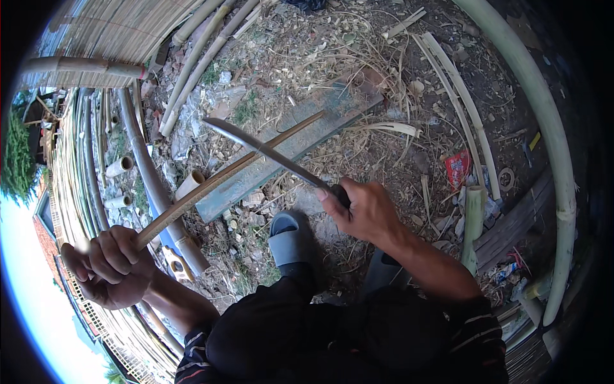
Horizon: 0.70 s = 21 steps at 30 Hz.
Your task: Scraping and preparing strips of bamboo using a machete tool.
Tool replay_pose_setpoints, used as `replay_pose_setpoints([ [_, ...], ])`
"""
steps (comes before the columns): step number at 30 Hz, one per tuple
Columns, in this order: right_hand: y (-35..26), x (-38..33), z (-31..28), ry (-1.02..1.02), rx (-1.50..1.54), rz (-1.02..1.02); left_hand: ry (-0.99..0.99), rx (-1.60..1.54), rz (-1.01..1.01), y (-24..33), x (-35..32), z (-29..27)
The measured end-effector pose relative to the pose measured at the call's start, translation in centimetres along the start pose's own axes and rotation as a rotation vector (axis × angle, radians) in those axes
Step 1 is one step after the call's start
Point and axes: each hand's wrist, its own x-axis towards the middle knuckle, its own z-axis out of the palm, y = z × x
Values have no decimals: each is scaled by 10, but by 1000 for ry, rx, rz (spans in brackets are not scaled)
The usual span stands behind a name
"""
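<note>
My left hand (114, 265) is closed round the near end of a long, thin bamboo strip (198, 191). The strip slants up and away to the right, its far end over a worn green board (233, 193) on the ground. My right hand (374, 211) grips the dark handle of a long-bladed knife (291, 165). The blade points to the far left and crosses the strip near its middle; whether the edge touches or cuts into it I cannot tell.
Bamboo shavings litter the ground. Split strips (462, 93) and a red packet (457, 168) lie to the right, beside a long green bamboo pole (551, 121). More poles (144, 153) are on the left. My sandalled foot (289, 240) is close to the board.
</note>
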Motion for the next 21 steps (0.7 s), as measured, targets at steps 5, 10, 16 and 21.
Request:
replay_pose_setpoints([
  [5,73,21,5,41,-86,372,20,19,3,-8,-2,-5],
  [10,82,-3,14,117,-115,141,4,15,-9,3,4,-5],
  [16,41,6,3,3,-21,371,36,14,-17,-2,4,3],
  [21,-42,-6,10,111,98,-231,244,82,35,-5,2,5],
])
